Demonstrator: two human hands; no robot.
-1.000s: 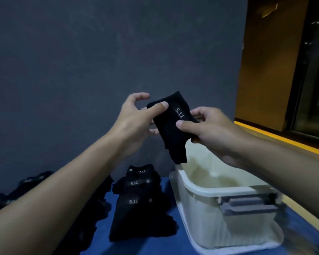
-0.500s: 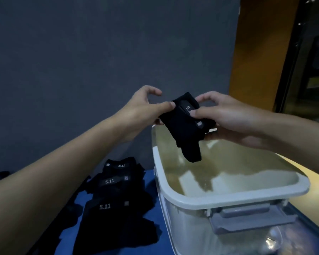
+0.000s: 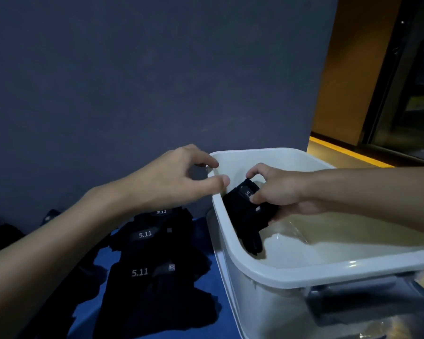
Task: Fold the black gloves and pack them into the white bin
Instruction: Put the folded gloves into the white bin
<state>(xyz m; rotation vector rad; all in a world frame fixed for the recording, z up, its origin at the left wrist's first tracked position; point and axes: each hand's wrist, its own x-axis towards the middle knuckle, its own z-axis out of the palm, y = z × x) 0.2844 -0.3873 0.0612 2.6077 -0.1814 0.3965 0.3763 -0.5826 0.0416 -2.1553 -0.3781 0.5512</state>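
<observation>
The right hand [image 3: 283,192] reaches into the white bin [image 3: 274,270] from about three o'clock, its fingers [image 3: 255,198] clenched on a folded black glove [image 3: 249,216] near the cuff, thumb on top beside the pale lettering and the other fingertips tucked under. Gripping there probably keeps the fold pressed together, so the bundle goes down as one piece rather than springing open. The glove hangs inside the bin against its nine o'clock wall, finger ends pointing down toward six o'clock; whether they touch the floor of the bin cannot be told. Apart from this glove, no other glove can be seen in the part of the bin that shows, so packing appears to be at its start. The left hand [image 3: 179,178] hovers just outside the bin's far left corner, at roughly ten o'clock from the glove, thumb and forefinger apart and grasping nothing; it seems free to go for more. Below it, at seven o'clock from the bin, the waiting gloves [image 3: 152,263] lie overlapped on the blue worktop [image 3: 108,263], logos up, close enough for a short reach.
</observation>
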